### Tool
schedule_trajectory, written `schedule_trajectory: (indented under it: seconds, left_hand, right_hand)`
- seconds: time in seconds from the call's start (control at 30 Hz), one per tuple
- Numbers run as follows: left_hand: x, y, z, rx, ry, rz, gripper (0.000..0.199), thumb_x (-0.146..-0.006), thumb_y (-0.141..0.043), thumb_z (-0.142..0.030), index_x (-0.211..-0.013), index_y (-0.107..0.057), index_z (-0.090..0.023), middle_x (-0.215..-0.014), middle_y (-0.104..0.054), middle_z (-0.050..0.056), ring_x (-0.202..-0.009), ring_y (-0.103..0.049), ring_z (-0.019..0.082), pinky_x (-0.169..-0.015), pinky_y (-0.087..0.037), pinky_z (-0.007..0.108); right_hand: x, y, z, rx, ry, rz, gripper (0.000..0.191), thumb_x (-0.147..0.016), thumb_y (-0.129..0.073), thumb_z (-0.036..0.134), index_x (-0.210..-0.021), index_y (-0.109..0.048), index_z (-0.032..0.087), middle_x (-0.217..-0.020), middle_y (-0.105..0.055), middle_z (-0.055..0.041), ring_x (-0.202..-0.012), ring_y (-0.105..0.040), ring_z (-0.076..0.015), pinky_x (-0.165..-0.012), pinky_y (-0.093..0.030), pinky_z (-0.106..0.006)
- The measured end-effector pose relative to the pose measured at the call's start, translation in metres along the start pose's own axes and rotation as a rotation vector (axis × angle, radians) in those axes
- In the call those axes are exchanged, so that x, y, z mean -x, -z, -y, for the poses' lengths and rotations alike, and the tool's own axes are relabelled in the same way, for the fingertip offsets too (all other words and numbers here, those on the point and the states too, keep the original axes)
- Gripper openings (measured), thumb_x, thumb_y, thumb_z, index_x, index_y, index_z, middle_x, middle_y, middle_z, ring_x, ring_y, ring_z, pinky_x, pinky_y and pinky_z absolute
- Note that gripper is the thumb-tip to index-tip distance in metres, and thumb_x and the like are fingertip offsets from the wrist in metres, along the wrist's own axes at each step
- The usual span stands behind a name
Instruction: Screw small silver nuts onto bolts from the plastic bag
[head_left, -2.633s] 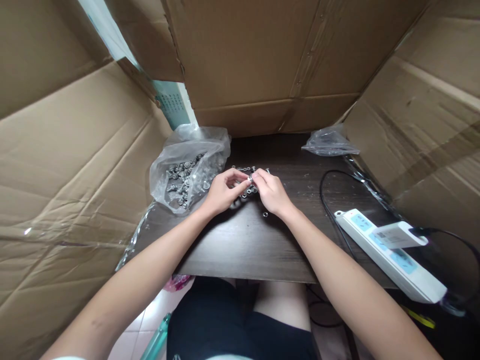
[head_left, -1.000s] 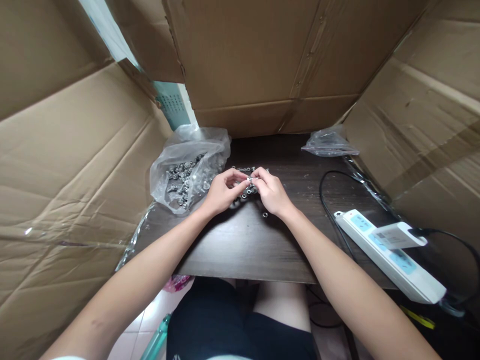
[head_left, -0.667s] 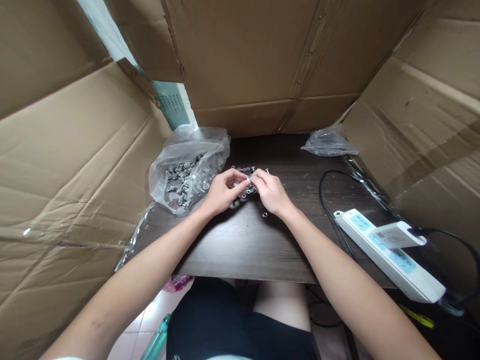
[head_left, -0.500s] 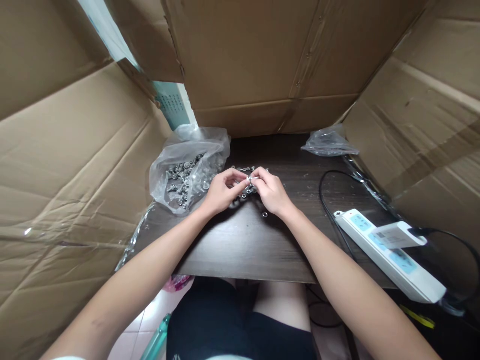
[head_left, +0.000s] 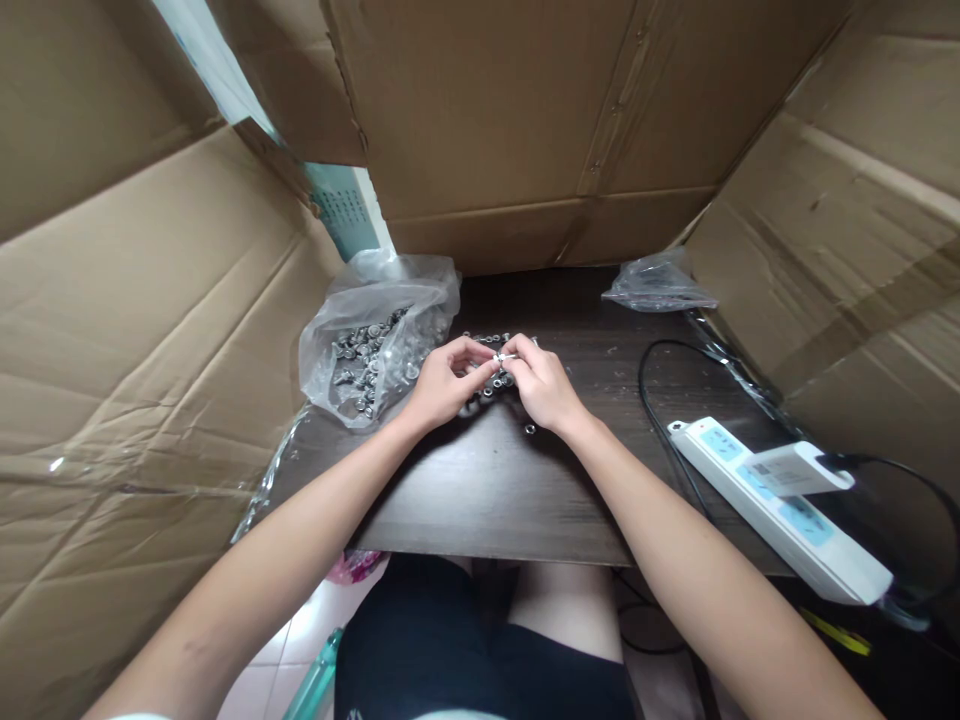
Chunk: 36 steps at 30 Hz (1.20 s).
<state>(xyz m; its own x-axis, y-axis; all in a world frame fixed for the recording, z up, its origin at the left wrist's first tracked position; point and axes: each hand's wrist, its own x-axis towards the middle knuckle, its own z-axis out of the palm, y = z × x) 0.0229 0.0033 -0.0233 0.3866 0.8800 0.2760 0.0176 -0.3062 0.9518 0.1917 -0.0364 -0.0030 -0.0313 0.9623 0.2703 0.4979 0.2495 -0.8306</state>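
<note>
Above the dark table, my left hand and my right hand meet with thumbs and fingertips pinched together. Between them is a small shiny metal bolt, gripped from both sides; whether a nut is threaded on it is too small to tell. Several loose metal nuts and bolts lie under and behind the fingers, partly hidden by them. A single nut rests apart, just below my right hand. Left of my left hand, a clear plastic bag gapes, with many metal fasteners inside.
Cardboard walls surround the table at the back and both sides. A white power strip with a plugged-in adapter and black cable lies at the right. Another clear bag sits at the back right.
Almost nothing differs. Both hands stay in the same place, with only a slight shift of the fingertips around the bolt.
</note>
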Motion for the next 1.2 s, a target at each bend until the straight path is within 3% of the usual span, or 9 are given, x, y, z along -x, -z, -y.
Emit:
schedule_trajectory:
  seconds: [0.33,0.57,0.77,0.97,1.2]
  left_hand:
    - [0.0003,-0.0003,0.0001,0.003,-0.003,0.009,0.035,-0.081,-0.079,-0.046,-0.093,-0.069,-0.014,-0.087,-0.073,0.006,-0.07,-0.065,0.014,-0.062,-0.052,0.026]
    - [0.0008,-0.0004,-0.0002,-0.004,0.003,0.019,0.034,-0.082,-0.079,-0.046,-0.093,-0.07,-0.015,-0.088,-0.073,0.006,-0.071,-0.065,0.014,-0.063,-0.053,0.026]
    - [0.0009,-0.0006,0.0001,-0.019,-0.006,0.021,0.034,-0.082,-0.078,-0.046,-0.093,-0.07,-0.015,-0.091,-0.074,0.007,-0.076,-0.066,0.016,-0.065,-0.053,0.026]
    - [0.0,0.0002,-0.0002,0.009,-0.002,0.015,0.034,-0.082,-0.079,-0.045,-0.093,-0.069,-0.015,-0.088,-0.073,0.006,-0.068,-0.065,0.014,-0.061,-0.053,0.025]
    - [0.0004,-0.0011,0.0003,0.002,-0.008,0.012,0.034,-0.081,-0.079,-0.045,-0.093,-0.07,-0.014,-0.09,-0.074,0.007,-0.074,-0.066,0.015,-0.064,-0.052,0.026]
  right_hand:
    - [-0.0009,0.0008,-0.0005,0.022,0.005,0.013,0.023,-0.091,-0.043,0.037,-0.075,-0.052,0.023,-0.068,-0.055,-0.0005,-0.071,-0.051,-0.0201,-0.068,-0.034,-0.032]
    - [-0.001,0.0011,-0.0006,0.006,0.012,-0.007,0.015,-0.086,-0.045,0.033,-0.077,-0.052,0.023,-0.069,-0.055,0.0,-0.072,-0.051,-0.0206,-0.068,-0.035,-0.032]
    - [-0.0004,0.0018,-0.0006,0.016,0.008,0.027,0.025,-0.091,-0.042,0.036,-0.072,-0.05,0.023,-0.068,-0.055,-0.0006,-0.07,-0.051,-0.0197,-0.068,-0.034,-0.032]
    - [-0.0008,0.0012,-0.0018,0.02,-0.001,0.005,0.02,-0.09,-0.044,0.037,-0.078,-0.052,0.023,-0.073,-0.059,-0.0011,-0.076,-0.053,-0.0213,-0.071,-0.034,-0.032]
    - [-0.0013,0.0008,-0.0012,0.018,0.01,0.024,0.023,-0.089,-0.042,0.037,-0.072,-0.048,0.023,-0.067,-0.053,-0.0005,-0.069,-0.05,-0.0196,-0.067,-0.033,-0.032]
